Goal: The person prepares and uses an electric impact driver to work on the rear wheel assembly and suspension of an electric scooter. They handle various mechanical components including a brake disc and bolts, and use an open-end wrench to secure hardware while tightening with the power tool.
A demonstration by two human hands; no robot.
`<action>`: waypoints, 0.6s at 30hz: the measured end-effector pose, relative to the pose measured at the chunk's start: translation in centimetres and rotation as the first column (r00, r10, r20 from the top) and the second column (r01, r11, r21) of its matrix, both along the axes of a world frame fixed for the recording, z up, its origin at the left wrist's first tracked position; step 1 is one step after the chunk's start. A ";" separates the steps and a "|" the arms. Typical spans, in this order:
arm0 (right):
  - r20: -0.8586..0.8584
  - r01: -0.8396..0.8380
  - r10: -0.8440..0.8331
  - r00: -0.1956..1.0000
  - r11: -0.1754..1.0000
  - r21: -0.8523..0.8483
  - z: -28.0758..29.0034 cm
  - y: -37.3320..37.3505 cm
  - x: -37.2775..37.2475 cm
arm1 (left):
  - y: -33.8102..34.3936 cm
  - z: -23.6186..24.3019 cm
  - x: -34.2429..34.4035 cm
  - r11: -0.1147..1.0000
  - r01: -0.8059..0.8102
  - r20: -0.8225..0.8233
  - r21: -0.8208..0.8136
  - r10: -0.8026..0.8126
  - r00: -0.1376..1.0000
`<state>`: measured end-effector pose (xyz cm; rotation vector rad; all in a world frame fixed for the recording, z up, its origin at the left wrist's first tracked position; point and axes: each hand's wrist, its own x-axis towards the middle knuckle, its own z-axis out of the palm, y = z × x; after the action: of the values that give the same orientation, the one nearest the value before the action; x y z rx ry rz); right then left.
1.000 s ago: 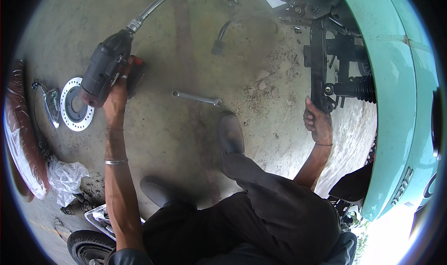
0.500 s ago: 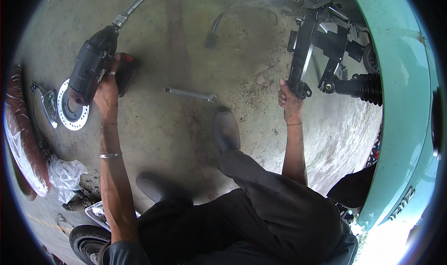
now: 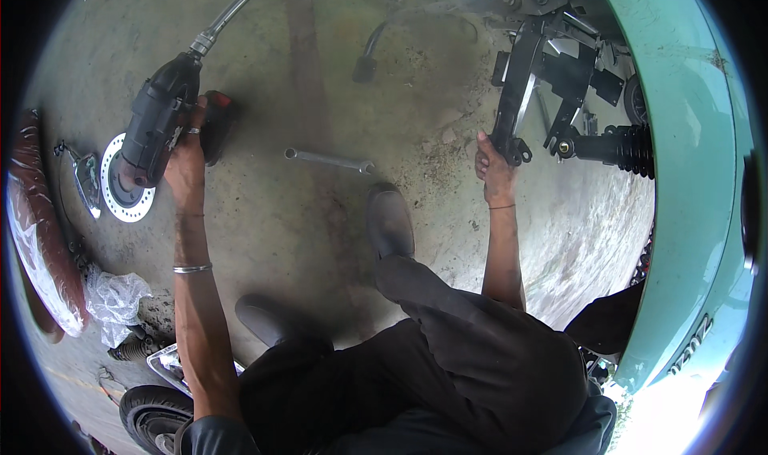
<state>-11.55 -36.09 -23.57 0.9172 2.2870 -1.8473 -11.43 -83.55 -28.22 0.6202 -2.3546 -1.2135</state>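
My left hand [image 3: 186, 167] is closed round the grip of a black cordless impact wrench [image 3: 162, 107]. A red and black battery [image 3: 218, 127] shows beside that hand. From the wrench's nose a long silver extension bar [image 3: 232, 13] runs up and out past the top edge, so its far end is out of sight. On the right, my right hand [image 3: 496, 177] wraps round the near end of a black metal arm [image 3: 514, 95], thumb along its side. Next to the arm are black bracket plates [image 3: 570, 75] and a shock absorber [image 3: 616, 151] with a ribbed boot.
A combination spanner [image 3: 328, 161] lies on the floor between my hands, near my shoe [image 3: 390, 223]. At left are a perforated brake disc [image 3: 144, 209], a mirror [image 3: 88, 185], a wrapped brown seat [image 3: 40, 223] and clear plastic [image 3: 112, 299]. A turquoise panel [image 3: 688, 175] borders the right.
The back end of the impact wrench has shifted slightly right and nearer me, still in my left hand. My right hand stays on the black metal arm.
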 end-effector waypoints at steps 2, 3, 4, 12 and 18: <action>-0.149 0.107 -0.099 0.984 0.993 0.045 -3.1 -1.2 -1.4 | 0.5 -0.3 -0.4 1.000 0.006 -0.009 0.022 -0.006 1.000; -0.218 0.155 -0.141 0.966 0.987 0.047 -3.9 -1.9 -1.8 | 0.4 -0.3 -0.2 1.000 -0.010 -0.005 0.013 0.010 1.000; -0.150 0.118 -0.115 0.982 0.993 0.012 -4.0 -1.9 -1.9 | 0.4 -0.3 -0.1 1.000 -0.024 -0.003 0.005 0.024 1.000; 0.195 -0.017 0.003 0.981 0.998 0.067 7.1 -0.1 1.8 | 0.0 -1.1 -0.2 0.999 -0.008 0.001 0.038 0.008 1.000; 0.285 -0.026 -0.003 0.959 0.995 0.098 12.9 -0.4 2.8 | 0.1 0.2 -0.3 0.999 -0.005 0.023 -0.034 0.006 1.000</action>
<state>-8.76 -36.47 -10.63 1.1001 2.2161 -1.4920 -11.76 -83.48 -28.06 0.6329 -2.3854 -1.1678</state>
